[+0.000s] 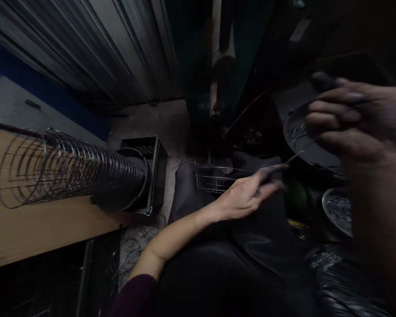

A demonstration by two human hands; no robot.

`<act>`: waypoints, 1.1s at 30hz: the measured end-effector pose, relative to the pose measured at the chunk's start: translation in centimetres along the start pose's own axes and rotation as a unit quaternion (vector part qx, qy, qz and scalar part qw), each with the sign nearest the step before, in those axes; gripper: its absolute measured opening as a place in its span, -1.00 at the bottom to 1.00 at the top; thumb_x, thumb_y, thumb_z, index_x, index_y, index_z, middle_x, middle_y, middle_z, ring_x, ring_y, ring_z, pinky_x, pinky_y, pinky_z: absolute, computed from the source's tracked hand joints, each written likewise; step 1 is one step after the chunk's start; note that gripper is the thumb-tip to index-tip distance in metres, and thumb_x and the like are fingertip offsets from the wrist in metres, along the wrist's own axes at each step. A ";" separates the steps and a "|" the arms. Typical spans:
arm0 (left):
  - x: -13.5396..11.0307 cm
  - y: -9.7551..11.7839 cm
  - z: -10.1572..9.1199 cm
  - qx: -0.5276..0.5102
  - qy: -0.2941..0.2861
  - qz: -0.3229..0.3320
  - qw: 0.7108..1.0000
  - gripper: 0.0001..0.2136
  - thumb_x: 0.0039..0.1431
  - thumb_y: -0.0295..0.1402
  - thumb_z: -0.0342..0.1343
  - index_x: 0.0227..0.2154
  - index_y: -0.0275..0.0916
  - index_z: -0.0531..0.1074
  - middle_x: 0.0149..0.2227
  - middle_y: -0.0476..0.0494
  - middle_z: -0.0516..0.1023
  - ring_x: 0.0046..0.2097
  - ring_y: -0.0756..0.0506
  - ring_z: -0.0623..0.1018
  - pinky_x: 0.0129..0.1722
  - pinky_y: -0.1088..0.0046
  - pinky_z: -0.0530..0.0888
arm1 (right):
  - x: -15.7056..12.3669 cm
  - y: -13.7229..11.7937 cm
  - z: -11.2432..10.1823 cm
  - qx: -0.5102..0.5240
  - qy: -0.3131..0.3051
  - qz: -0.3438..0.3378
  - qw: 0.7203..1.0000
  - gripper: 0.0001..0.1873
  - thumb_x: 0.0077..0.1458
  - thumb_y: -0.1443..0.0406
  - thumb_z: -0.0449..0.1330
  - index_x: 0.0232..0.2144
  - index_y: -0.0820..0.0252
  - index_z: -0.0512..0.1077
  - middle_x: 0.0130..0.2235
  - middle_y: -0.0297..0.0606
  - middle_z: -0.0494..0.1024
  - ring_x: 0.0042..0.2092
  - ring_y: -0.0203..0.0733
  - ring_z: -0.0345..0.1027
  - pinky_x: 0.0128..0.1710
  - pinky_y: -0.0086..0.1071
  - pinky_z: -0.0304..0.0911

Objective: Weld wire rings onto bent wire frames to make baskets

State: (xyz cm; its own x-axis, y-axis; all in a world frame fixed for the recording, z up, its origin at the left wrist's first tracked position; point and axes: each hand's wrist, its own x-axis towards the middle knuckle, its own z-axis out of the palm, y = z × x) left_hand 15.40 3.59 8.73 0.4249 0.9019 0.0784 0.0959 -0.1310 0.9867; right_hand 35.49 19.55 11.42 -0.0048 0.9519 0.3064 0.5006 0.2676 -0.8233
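Note:
My left hand (249,191) reaches forward over my dark-clothed lap, its blackened fingertips pinched on a thin metal wire (293,157) that slants up to the right. Just behind the hand rests a small wire basket frame (211,180). My right hand (356,116) is raised close to the camera at the right, blurred, fingers curled together over a dark round dish (300,141) of small wire pieces. What the right fingers hold is unclear.
A long stack of wire rings (62,169) lies on a wooden board (36,229) at the left, ending at a black crate (153,167). A second dish of wire bits (338,209) sits lower right. Corrugated metal shutter (102,44) behind; loose wire on the floor.

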 end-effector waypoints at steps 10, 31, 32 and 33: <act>-2.2 -3.2 -6.0 0.181 0.118 -0.079 0.973 -0.54 0.19 -0.02 -0.05 -0.01 -0.26 0.32 -0.13 -0.23 0.47 -0.08 -0.16 0.45 -0.05 0.25 0.38 | -8.6 -4.6 10.9 0.173 -0.152 0.101 0.968 -0.76 0.11 0.11 0.16 -0.42 0.18 0.36 -0.48 -0.34 0.40 -0.46 -0.31 0.26 -0.48 -0.42 0.20; 4.8 -10.4 -12.1 0.226 0.271 0.207 0.913 -0.19 -0.15 -0.41 0.21 0.16 -0.17 -0.10 -0.03 -0.22 0.36 -0.08 -0.15 0.49 -0.03 0.16 0.40 | 2.9 -5.4 16.5 0.225 -0.133 0.199 0.945 -0.92 0.07 0.31 0.11 -0.35 0.14 0.24 -0.66 -0.49 0.24 -0.69 -0.37 0.05 -0.72 -0.50 0.01; 5.0 -10.6 -12.3 0.228 0.270 0.211 0.911 -0.20 -0.15 -0.41 0.22 0.15 -0.18 -0.10 -0.03 -0.23 0.36 -0.08 -0.15 0.49 -0.02 0.16 0.41 | 3.1 -5.2 16.7 0.225 -0.132 0.199 0.945 -0.90 0.06 0.31 0.13 -0.35 0.14 0.25 -0.66 -0.49 0.25 -0.69 -0.37 0.05 -0.72 -0.50 0.01; 5.2 -10.7 -12.6 0.230 0.267 0.215 0.911 -0.20 -0.15 -0.41 0.22 0.15 -0.18 -0.10 -0.03 -0.23 0.36 -0.08 -0.15 0.49 -0.02 0.16 0.41 | 3.3 -5.0 16.9 0.224 -0.131 0.201 0.945 -0.88 0.04 0.30 0.15 -0.35 0.14 0.25 -0.65 -0.48 0.26 -0.68 -0.38 0.06 -0.72 -0.50 0.02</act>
State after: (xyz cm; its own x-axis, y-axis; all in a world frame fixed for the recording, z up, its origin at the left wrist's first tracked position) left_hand 5.25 14.85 0.36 0.0259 0.7820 0.6228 0.4431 -0.5674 0.6940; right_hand 18.34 23.86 8.47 -0.1357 0.9787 -0.1543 0.0917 -0.1426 -0.9855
